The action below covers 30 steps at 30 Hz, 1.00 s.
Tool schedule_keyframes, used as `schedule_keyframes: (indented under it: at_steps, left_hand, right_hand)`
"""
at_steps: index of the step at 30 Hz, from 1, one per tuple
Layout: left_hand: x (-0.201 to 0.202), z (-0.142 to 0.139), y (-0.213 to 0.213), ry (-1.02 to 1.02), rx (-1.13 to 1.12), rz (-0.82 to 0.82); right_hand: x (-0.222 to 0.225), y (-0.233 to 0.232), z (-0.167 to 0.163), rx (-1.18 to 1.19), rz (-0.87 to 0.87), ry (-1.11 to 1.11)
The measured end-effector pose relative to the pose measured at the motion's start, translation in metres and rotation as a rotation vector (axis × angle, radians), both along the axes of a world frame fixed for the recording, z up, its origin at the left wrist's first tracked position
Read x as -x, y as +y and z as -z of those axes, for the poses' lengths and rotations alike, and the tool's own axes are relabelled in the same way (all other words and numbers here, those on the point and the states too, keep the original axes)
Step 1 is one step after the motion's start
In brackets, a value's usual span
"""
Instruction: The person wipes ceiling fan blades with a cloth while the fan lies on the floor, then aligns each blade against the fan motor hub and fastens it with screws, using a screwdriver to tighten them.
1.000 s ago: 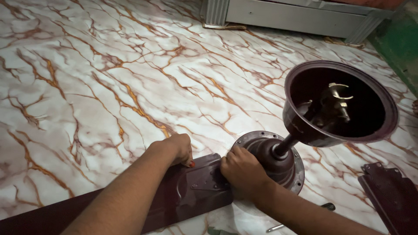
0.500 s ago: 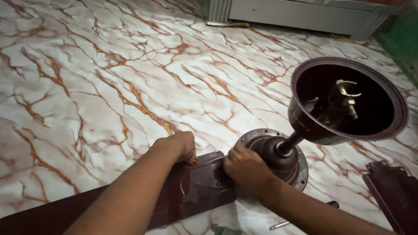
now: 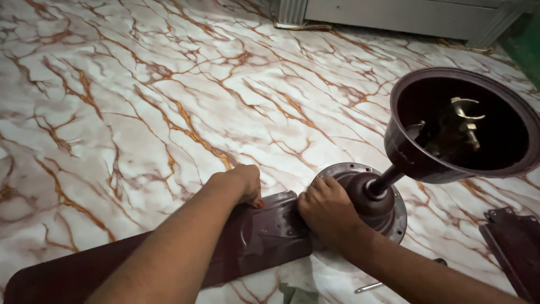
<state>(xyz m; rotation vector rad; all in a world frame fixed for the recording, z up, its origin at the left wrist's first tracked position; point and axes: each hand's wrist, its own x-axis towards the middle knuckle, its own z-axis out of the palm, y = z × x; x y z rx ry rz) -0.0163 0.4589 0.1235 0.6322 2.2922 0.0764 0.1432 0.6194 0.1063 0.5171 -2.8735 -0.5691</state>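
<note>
A dark brown, long, flat metal fan blade lies on the white marble floor with orange veins. Its wide metal end sits right against the round, dark brown fan motor with a silver rim.

The left hand is curled and presses down on the top edge of the blade, near the end by the motor. The right hand rests where the blade meets the motor, with its fingers bent over the joint. I cannot tell if it holds a screw or anything small.

A thin rod goes up from the motor to a dark brown bowl-shaped cup with metal hooks and a bolt inside.

This blade looks set in place but maybe not fixed yet. Another dark brown blade piece lies apart at the right, so more seems left. A thin silver tool lies near the right arm.
</note>
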Motion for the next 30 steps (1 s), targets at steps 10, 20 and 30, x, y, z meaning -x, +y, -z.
schedule_keyframes:
  at_steps: [10,20,30]
  left_hand:
    - [0.002,0.001,0.001,-0.013,-0.008,0.013]
    - [0.002,0.005,0.000,-0.011,-0.049,-0.006]
    - [-0.022,-0.008,0.011,0.120,-0.049,0.120]
  right_hand:
    - [-0.001,0.002,0.008,-0.115,0.028,0.009]
    - [-0.008,-0.005,-0.024,0.053,0.085,0.005]
    - [-0.090,0.050,-0.077,0.526,-0.257,-0.326]
